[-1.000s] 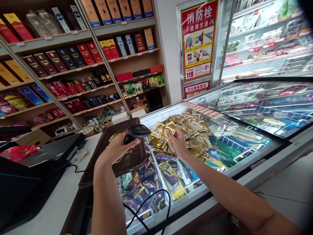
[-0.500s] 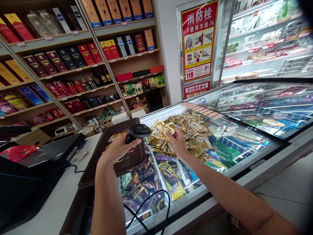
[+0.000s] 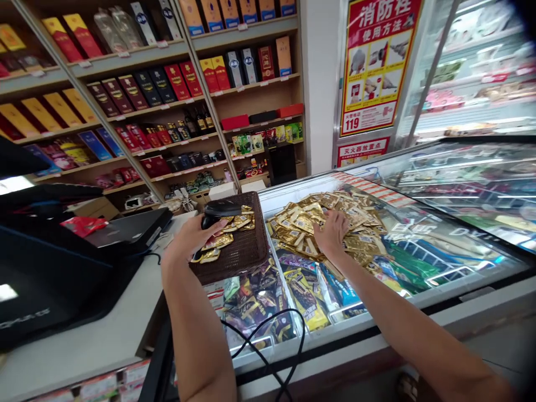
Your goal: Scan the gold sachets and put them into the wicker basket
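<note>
My left hand (image 3: pixel 186 241) is closed around a black handheld barcode scanner (image 3: pixel 224 207), over a brown wicker basket (image 3: pixel 245 254). Several gold foil packets (image 3: pixel 220 241) lie in the basket below the scanner; my hand hides part of them. On the freezer's glass top, to the right of the basket, is a wide heap of gold foil packets (image 3: pixel 301 223). My right hand (image 3: pixel 330 234) rests on the middle of this heap with thumb and fingers apart. Its fingertips touch the packets, and I see none gripped.
A black cable (image 3: pixel 302 335) loops in front of the freezer (image 3: pixel 355 329), which holds wrapped ice creams (image 3: pixel 307 298) under glass. To the left are a white counter (image 3: pixel 121 312) and a black monitor (image 3: pixel 46 279). Shelves of boxed bottles (image 3: pixel 146 86) stand behind.
The scanner has moved left, farther over the basket. My right hand no longer pinches a raised gold packet; it has come down on the heap with spread fingers. The view has turned left.
</note>
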The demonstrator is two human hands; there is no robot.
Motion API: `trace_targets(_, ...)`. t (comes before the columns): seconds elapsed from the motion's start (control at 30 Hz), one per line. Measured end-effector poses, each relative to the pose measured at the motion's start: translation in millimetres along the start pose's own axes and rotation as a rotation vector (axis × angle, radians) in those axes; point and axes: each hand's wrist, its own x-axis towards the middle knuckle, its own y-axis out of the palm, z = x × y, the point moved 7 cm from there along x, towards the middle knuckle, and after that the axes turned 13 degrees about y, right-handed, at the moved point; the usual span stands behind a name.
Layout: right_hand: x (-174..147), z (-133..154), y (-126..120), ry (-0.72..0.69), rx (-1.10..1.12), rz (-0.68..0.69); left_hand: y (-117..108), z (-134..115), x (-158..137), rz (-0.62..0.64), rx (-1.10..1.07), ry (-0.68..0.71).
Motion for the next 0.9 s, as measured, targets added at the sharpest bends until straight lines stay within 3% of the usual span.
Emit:
trace_targets(0.1,-16,23,5,-0.103,-0.012,0.035,-17,18,-5,-0.075,0.003,-0.045)
trace_targets(0.27,-53,112,36,-0.389,0.054,0.324,-36,41,-8,-0.252,-0.084,-0.083)
trace_targets(0.37,-74,166,78,-0.500,0.016,0.560,-41,51,-10,-0.305,-0.148,-0.091)
trace_targets(0.47,-87,198,136,-0.452,-0.151,0.764,-42,57,-9,-0.307,-0.156,-0.060)
trace_targets(0.6,-94,228,203,-0.423,-0.248,0.830,-42,60,-9,-0.302,-0.153,-0.017)
trace_targets(0.7,-95,239,237,-0.406,-0.278,0.828,-43,59,-13,-0.316,-0.125,-0.038)
trace_targets(0.9,-99,235,261,-0.367,-0.302,0.841,-41,51,-16,-0.319,-0.189,-0.052)
